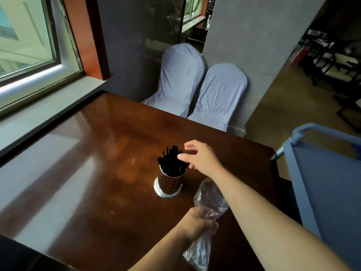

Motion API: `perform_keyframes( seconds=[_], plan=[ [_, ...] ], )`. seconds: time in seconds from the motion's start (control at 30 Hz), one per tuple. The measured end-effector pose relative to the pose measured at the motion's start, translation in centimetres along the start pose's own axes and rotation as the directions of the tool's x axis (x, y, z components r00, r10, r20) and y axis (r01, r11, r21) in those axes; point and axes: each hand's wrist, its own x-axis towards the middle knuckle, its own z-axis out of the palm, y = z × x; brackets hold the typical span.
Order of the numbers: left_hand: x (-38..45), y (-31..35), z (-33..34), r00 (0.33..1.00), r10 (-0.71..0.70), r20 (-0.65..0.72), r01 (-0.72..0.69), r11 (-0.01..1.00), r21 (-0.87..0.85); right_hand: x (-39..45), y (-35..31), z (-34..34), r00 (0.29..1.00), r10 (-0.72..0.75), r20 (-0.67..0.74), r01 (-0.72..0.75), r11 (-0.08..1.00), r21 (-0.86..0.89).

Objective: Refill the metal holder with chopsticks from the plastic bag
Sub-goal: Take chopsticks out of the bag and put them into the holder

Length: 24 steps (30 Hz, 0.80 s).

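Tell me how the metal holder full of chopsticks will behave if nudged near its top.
The metal holder is tall and narrow, and the black chopsticks stick out well above its rim, so it is probably top-heavy. Its wider base ring likely resists tipping somewhat. On the glossy table it may slide instead.

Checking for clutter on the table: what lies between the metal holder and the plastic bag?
Nothing: in the head view only bare brown table separates the metal holder from the plastic bag, which the left hand grips.
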Motion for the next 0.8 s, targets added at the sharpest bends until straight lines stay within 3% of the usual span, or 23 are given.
perform_keyframes(
  seconds=[0.3,0.43,0.57,0.63,0.7,0.8],
  plan=[
    [-0.1,0.1,2.9,0.998,0.048,-0.051,-0.056,0.985,-0.160,-6.1,-1.2,-6.4,0.966,-0.110,-0.234,0.122,0.992,0.037],
    [-0.7,0.6,3.8,0.992,0.106,-0.064,-0.114,0.984,-0.134,-8.9,1.6,-7.7,0.954,-0.076,-0.291,0.081,0.997,0.004],
    [-1.2,1.3,4.8,0.983,0.180,-0.036,-0.184,0.963,-0.197,-11.9,5.3,-8.1,0.901,0.024,-0.433,0.001,0.998,0.059],
    [-1.3,1.6,5.2,0.971,0.237,-0.003,-0.232,0.949,-0.215,-13.5,7.0,-7.8,0.922,0.153,-0.355,-0.097,0.981,0.170],
    [-1.2,1.7,5.7,0.966,0.256,-0.036,-0.258,0.946,-0.196,-15.1,8.3,-7.3,0.951,0.263,-0.160,-0.201,0.925,0.324],
    [-1.1,1.7,6.4,0.965,0.240,-0.106,-0.252,0.958,-0.133,-16.9,9.8,-6.8,0.958,0.288,0.009,-0.252,0.825,0.505]
  ],
)
